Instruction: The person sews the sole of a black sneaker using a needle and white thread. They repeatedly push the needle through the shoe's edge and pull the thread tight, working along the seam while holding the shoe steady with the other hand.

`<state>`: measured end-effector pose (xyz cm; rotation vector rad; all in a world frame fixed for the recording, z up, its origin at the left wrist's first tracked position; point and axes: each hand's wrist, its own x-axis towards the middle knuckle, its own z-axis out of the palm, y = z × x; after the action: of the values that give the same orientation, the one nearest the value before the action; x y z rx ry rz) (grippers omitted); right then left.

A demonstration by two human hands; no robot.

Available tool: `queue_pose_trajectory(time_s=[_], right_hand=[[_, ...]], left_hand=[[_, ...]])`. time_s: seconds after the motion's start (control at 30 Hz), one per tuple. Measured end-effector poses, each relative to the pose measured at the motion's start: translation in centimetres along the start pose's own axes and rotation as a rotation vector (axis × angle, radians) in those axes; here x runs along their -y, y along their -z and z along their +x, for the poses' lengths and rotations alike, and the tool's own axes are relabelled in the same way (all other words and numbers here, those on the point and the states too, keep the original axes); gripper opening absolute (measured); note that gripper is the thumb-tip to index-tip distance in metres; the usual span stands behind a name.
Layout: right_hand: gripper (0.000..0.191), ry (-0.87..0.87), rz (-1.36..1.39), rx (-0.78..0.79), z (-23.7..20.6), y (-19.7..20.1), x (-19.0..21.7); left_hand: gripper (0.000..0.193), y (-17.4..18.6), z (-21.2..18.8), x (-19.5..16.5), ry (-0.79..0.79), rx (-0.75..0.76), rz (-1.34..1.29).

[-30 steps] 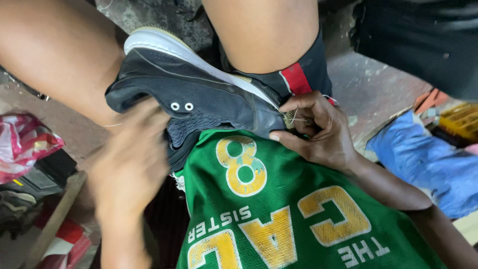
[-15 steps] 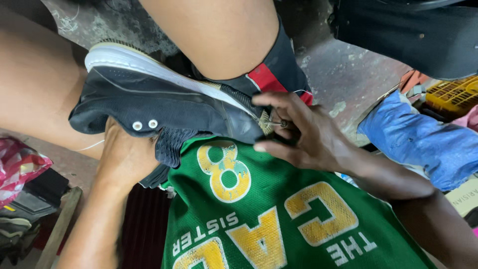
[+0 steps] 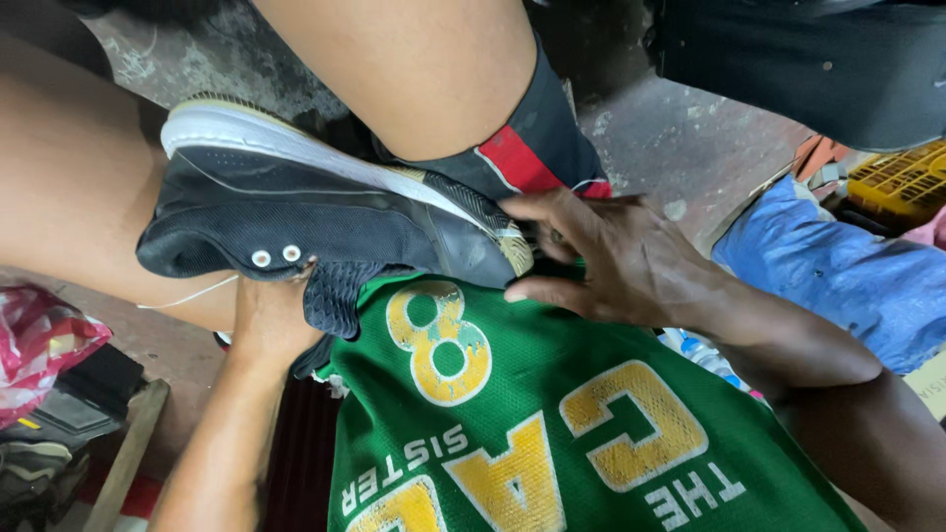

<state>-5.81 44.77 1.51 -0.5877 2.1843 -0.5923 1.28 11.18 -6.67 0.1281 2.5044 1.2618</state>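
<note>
A black shoe with a white sole lies on its side, wedged between two bare legs above my green jersey. My left hand comes up from below and grips the shoe at its opening, beside the hanging tongue; its fingertips are hidden by the shoe. My right hand clasps the shoe's right end, fingers spread over the top and thumb underneath. A thin white thread trails from the shoe's left underside.
A bare thigh in black shorts with a red stripe presses on the sole. A blue cloth bundle and a yellow crate lie at right. A red-patterned bag and a wooden stick sit at lower left on the concrete floor.
My left hand has gone from open beside the shoe to under it, at the opening. My right hand has opened from a pinch to a spread clasp on the shoe's end.
</note>
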Motion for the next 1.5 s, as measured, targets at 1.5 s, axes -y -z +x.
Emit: queue_pose_trajectory(time_s=[1.5], right_hand=[[0.016, 0.167, 0.491, -0.167, 9.5, 5.1, 8.4]], left_hand=[[0.024, 5.6, 3.8, -2.8, 0.188, 0.236, -0.274]])
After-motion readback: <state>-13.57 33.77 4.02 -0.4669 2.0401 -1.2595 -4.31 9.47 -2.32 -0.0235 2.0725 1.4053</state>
